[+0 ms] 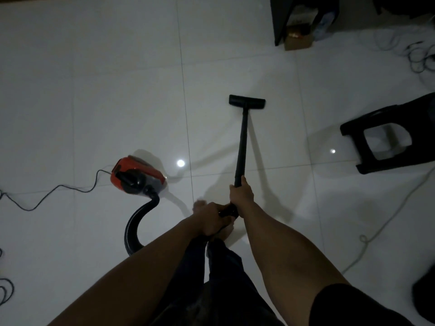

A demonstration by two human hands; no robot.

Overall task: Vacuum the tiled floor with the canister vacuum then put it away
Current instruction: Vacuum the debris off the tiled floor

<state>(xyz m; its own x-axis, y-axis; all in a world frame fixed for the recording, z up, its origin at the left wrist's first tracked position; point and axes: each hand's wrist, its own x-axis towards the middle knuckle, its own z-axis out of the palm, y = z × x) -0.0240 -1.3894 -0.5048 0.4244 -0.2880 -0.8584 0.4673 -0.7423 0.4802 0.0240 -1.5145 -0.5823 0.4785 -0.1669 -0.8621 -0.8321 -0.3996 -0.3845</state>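
Resting flat on the tiled floor at twelve o'clock from the grip: floor head, wand running lengthwise toward six. Right hand clamped round the wand, nearer the head; left hand closed on the handle behind, arms extended. Red canister trailing at nine.

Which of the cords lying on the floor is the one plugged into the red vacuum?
The thin dark cord on the left; it runs to the back of the red canister. The pale cord and the tangle lie on the right.
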